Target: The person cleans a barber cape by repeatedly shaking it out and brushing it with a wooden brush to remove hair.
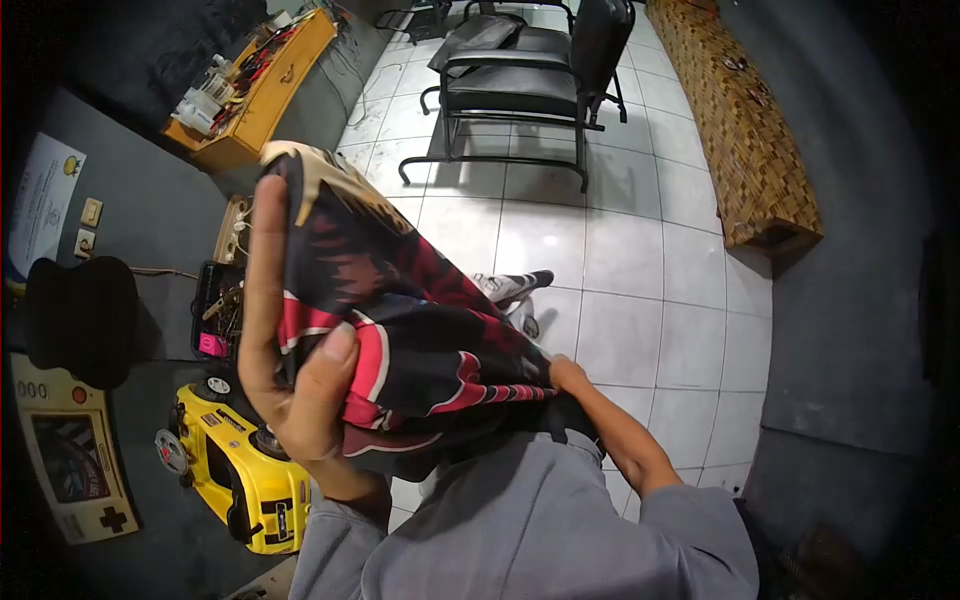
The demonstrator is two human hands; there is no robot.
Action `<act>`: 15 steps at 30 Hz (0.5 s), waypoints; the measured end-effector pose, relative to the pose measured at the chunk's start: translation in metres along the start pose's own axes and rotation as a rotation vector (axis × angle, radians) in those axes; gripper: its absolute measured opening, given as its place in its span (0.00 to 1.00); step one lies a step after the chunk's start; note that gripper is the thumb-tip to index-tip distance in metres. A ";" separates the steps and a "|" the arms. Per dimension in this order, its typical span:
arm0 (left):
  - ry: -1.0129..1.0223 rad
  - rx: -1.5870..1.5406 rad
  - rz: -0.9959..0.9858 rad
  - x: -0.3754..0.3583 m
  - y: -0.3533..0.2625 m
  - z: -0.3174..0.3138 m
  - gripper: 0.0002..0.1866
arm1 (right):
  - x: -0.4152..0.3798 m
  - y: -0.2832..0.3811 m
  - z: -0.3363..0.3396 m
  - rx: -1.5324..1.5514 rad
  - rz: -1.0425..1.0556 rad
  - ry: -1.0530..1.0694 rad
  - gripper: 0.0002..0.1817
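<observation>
A black printed cloth (pixel 430 350) with red, pink and tan patterns stretches in front of my body, bunched and creased. My left hand (pixel 310 390) grips its left side, the thumb pressed on the front and the index finger pointing up along the edge. Lower and to the right, my right hand (pixel 568 376) is closed on the opposite end near my waist. The cloth slants down from the upper left toward that hand. Its back side and the left hand's other fingers are mostly hidden.
A black padded chair (pixel 520 85) stands ahead on the white tiled floor (pixel 620 260). Bottles and tools crowd a wooden counter (pixel 285 85). A yellow toy car (pixel 245 465) is at lower left, below a black hat (pixel 80 320). A woven-pattern bench (pixel 740 120) lines the right wall.
</observation>
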State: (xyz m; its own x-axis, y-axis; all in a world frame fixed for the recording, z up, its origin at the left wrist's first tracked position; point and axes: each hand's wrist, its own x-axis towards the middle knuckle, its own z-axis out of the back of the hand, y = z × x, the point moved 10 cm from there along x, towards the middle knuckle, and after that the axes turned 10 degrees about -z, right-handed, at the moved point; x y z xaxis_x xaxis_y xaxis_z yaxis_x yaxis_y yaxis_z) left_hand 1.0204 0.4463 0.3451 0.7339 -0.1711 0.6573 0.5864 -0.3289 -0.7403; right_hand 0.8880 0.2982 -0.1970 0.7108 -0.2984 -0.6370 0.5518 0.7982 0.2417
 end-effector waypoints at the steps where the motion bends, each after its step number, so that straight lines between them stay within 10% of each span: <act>1: 0.028 0.033 0.036 -0.002 0.004 0.001 0.40 | 0.010 -0.010 -0.010 -0.003 0.007 0.002 0.11; 4: 0.122 0.039 0.068 -0.009 0.019 -0.003 0.38 | 0.035 -0.040 -0.021 0.210 -0.074 -0.045 0.17; 8: 0.248 -0.014 0.140 -0.021 0.036 -0.018 0.39 | -0.040 0.010 0.137 0.851 0.000 -0.513 0.19; 15: 0.395 -0.089 0.113 -0.029 0.037 -0.025 0.43 | -0.158 0.121 0.231 0.969 0.778 -0.713 0.12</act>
State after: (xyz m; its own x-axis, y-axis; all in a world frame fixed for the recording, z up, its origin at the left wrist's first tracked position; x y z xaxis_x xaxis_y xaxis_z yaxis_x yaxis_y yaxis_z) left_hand 1.0127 0.4160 0.3021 0.5939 -0.5479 0.5892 0.4650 -0.3638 -0.8071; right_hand 0.9428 0.3210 0.1020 0.8679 -0.3855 0.3135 -0.2041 0.2987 0.9323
